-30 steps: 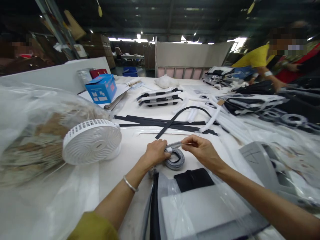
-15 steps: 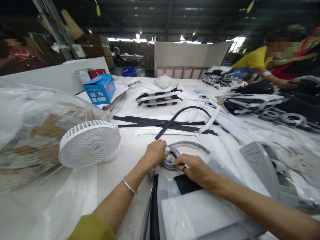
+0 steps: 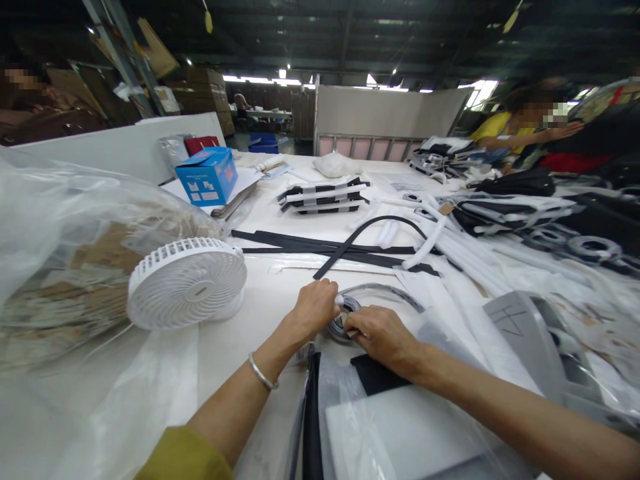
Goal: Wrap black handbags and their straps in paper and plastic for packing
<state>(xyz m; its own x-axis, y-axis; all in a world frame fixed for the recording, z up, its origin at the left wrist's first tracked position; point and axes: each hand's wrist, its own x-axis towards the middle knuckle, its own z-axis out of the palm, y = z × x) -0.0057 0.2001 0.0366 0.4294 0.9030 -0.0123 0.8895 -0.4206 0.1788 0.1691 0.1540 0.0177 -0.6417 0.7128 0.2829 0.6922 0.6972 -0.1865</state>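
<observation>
A grey ring wrapped in clear film (image 3: 337, 331) lies at the near end of the table, with a film-wrapped strap (image 3: 385, 287) curving away behind it. My left hand (image 3: 319, 305) is closed on the ring's left side, by a white wrapped bit. At the ring's right side, my right hand (image 3: 384, 333) pinches a small brown paper tag, mostly hidden by the fingers. Below both hands lies a black item in clear plastic (image 3: 377, 375), with a white sheet (image 3: 390, 427) over it.
A white fan (image 3: 190, 287) and a big clear bag of brown tags (image 3: 95, 267) stand on the left. Black strips (image 3: 295, 243) lie beyond my hands. On the right are a grey holder (image 3: 520, 333) and wrapped black goods (image 3: 515, 207). A co-worker in yellow (image 3: 500, 130) is farther back.
My right hand has moved slightly left and closer in over the ring; less of the brown tag shows. The view has shifted a little. The co-worker in yellow has raised an arm.
</observation>
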